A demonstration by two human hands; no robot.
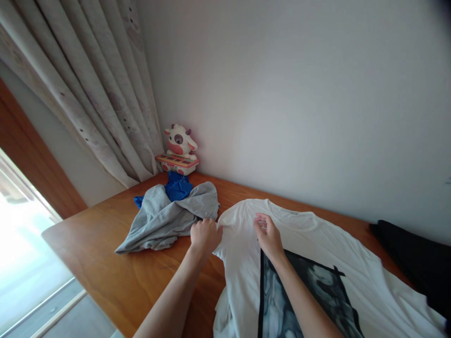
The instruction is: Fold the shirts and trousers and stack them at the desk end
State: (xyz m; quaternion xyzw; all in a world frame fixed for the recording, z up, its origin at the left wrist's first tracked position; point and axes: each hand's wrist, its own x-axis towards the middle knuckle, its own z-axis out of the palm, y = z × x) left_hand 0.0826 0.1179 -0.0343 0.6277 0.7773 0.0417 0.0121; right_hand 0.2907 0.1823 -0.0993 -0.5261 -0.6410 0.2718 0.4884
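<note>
A white T-shirt point(310, 244) with a dark printed panel lies spread on the wooden table point(116, 263). My left hand point(204, 236) is closed on the shirt's left sleeve edge, right beside a crumpled grey garment point(165, 218). My right hand point(269, 234) rests on the shirt's chest just above the print, its fingers curled and pinching the white cloth near the collar.
A blue cloth point(178, 187) peeks from under the grey garment. A toy cow with a small keyboard point(179, 150) stands at the table's back corner by the curtain point(95, 94). A black garment point(416, 258) lies at the right. The wall runs behind the table.
</note>
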